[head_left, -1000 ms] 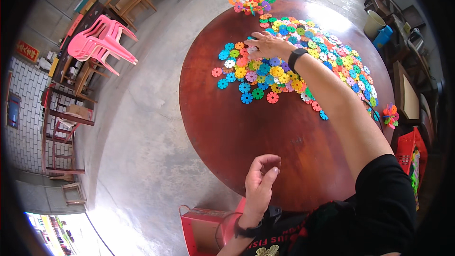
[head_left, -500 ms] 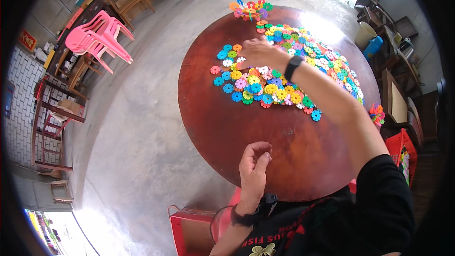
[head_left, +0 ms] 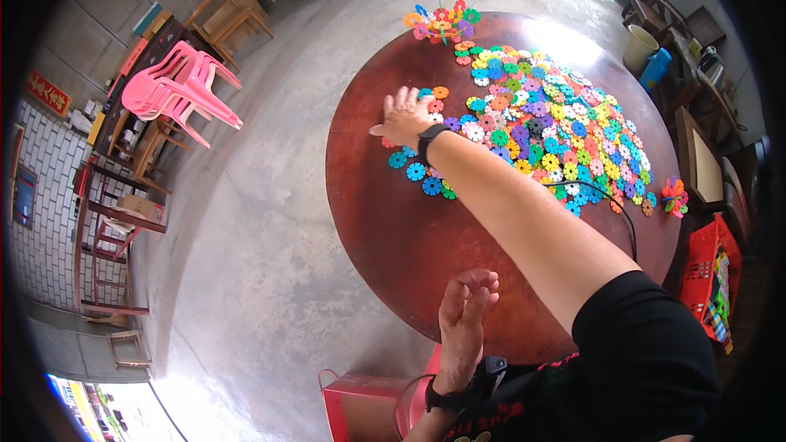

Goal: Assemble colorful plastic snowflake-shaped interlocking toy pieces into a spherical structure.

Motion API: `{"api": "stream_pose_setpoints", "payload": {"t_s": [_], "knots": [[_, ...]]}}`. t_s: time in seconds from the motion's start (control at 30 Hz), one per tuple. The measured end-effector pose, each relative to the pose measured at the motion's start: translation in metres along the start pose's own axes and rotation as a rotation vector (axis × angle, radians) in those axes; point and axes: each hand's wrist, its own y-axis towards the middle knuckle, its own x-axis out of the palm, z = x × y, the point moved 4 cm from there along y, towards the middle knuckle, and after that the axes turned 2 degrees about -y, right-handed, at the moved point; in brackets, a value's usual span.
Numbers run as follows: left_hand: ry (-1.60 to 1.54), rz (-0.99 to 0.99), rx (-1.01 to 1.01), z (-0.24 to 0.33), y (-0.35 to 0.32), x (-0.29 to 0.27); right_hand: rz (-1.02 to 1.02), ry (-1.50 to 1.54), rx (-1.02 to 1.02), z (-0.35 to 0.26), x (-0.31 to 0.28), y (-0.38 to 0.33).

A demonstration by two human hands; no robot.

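Note:
My right hand (head_left: 407, 119) stretches across the round table, palm down with fingers spread, over the left edge of a wide heap of coloured plastic snowflake discs (head_left: 565, 127). Some discs lie around and partly under it; whether the palm touches any is hidden. A dark band (head_left: 429, 139) circles that wrist. Close to the table's near edge is my left hand (head_left: 468, 311), fingers curled toward the thumb, with nothing visible in it. A blue disc (head_left: 431, 186) lies with others just nearer than the right hand.
Built disc flowers stand at the far rim (head_left: 442, 23) and right rim (head_left: 675, 196) of the brown table (head_left: 393, 237). A cable (head_left: 610, 198) crosses beside my right arm. At right is a red basket (head_left: 708, 270); pink chairs (head_left: 180, 86) stand far left, a red box (head_left: 368, 401) below.
My right hand has moved left from the heap's upper part to its left edge, its fingers spreading. My left hand stays curled near the table's edge. The view has shifted slightly.

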Motion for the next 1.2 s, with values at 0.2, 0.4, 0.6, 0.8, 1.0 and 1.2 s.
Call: {"api": "stream_pose_setpoints", "payload": {"t_s": [0.2, 0.4, 0.6, 0.8, 1.0, 1.2], "knots": [[0.025, -0.031, 0.025, -0.005, 0.002, -0.002, -0.13, -0.073, 0.009, 0.039, -0.004, -0.039], [0.087, -0.036, 0.038, -0.007, 0.012, -0.001, -0.115, -0.135, -0.031, 0.088, -0.005, -0.065], [0.047, -0.009, 0.059, 0.002, 0.009, -0.002, -0.168, -0.39, -0.141, 0.079, -0.038, -0.087], [0.065, -0.056, 0.151, -0.004, 0.01, -0.005, 0.086, -0.207, -0.5, -0.029, -0.032, -0.102], [0.026, -0.002, 0.134, 0.0, 0.01, -0.008, 0.025, -0.186, -0.505, -0.038, -0.003, -0.097], [0.034, -0.065, 0.138, -0.001, 0.013, 0.0, 0.213, -0.166, -0.475, 0.045, 0.0, -0.111]]}}
